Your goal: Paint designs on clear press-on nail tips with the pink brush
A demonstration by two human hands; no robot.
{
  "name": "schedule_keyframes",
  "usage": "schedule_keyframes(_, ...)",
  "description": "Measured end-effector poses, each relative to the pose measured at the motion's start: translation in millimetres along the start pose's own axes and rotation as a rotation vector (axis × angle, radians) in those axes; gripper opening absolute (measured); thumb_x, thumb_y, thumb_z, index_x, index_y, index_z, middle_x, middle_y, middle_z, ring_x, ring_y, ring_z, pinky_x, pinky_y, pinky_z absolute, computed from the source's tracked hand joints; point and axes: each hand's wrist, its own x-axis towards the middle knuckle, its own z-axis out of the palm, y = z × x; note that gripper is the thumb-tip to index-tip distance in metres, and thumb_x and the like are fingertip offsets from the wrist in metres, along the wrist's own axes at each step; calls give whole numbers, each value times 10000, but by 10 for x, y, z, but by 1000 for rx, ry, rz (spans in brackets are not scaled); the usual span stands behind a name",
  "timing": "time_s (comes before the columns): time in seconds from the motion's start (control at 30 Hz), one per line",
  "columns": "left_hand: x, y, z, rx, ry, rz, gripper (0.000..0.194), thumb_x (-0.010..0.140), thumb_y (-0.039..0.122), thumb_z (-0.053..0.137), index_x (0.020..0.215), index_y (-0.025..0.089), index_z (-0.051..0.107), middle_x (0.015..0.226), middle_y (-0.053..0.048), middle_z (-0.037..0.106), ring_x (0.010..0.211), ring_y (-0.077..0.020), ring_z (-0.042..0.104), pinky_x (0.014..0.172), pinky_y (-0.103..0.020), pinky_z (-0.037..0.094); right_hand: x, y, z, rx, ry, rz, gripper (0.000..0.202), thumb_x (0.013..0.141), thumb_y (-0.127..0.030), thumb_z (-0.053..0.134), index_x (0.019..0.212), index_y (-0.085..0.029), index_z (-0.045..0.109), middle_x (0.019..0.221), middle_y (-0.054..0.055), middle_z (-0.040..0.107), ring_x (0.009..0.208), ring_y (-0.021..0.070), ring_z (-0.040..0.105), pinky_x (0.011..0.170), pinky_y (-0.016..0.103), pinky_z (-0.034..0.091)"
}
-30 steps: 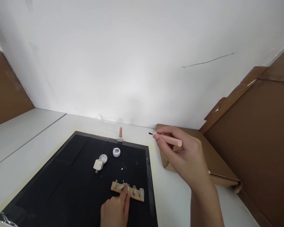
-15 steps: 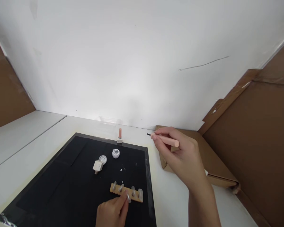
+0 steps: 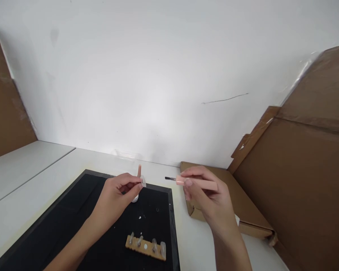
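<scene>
Between thumb and fingertips, my left hand (image 3: 111,197) pinches a clear false nail (image 3: 143,182) above the black mat (image 3: 158,203). My right hand (image 3: 214,201) grips a nail polish brush (image 3: 197,183) by its pink cap handle. Its dark bristles point left toward the false nail, with a gap between them. Below, a tan holder strip (image 3: 150,250) on the mat carries several upright clear false nails, with a white dot in the bare middle spot. A pink-capped bottle (image 3: 139,170) stands behind my left fingers, mostly hidden. Part of a white round jar (image 3: 135,199) shows under them.
A flat cardboard box (image 3: 245,207) lies right of the mat, beneath and behind my right hand. Cardboard panels (image 3: 307,169) stand at both sides, with a white wall (image 3: 147,82) at the back. A clear plastic tray (image 3: 125,154) sits against the wall.
My left hand has lifted a false nail off the holder strip and carried it up toward the brush. The brush has shifted slightly left and down in view, as the camera has tilted.
</scene>
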Motion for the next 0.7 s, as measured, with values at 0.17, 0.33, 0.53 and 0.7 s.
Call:
schedule_keyframes(0.17, 190, 311, -76, -267, -78, -59, 105, 779, 226, 647, 766, 149, 717, 705, -18, 655, 611, -118, 583, 555, -212, 479, 5, -140, -7, 179, -40, -3, 289, 852, -478, 591, 805, -203, 667, 632, -3, 597, 400, 95, 502, 361, 220, 415)
schedule_keyframes(0.33, 308, 411, -179, -281, -182, 56, 123, 833, 207, 609, 820, 171, 727, 749, -22, 616, 660, -121, 566, 594, -223, 467, 74, -210, 124, 295, -80, -35, 233, 848, -444, 624, 836, -216, 670, 611, -15, 581, 398, 86, 486, 352, 200, 399)
schedule_keyframes(0.53, 403, 366, -481, -231, -182, 148, 131, 850, 182, 605, 790, 182, 721, 690, -17, 629, 613, -124, 576, 525, -211, 446, 233, -293, 334, 347, -134, -124, 94, 830, -359, 666, 843, -279, 713, 610, 11, 594, 580, 159, 551, 487, 262, 465)
schedule_keyframes(0.7, 450, 326, -638, -181, -201, 247, 135, 861, 144, 595, 816, 188, 715, 740, -24, 694, 663, -133, 624, 618, -223, 499, 302, -281, 436, 374, -195, -147, 86, 826, -383, 669, 858, -337, 734, 680, 24, 547, 618, 171, 529, 495, 281, 447)
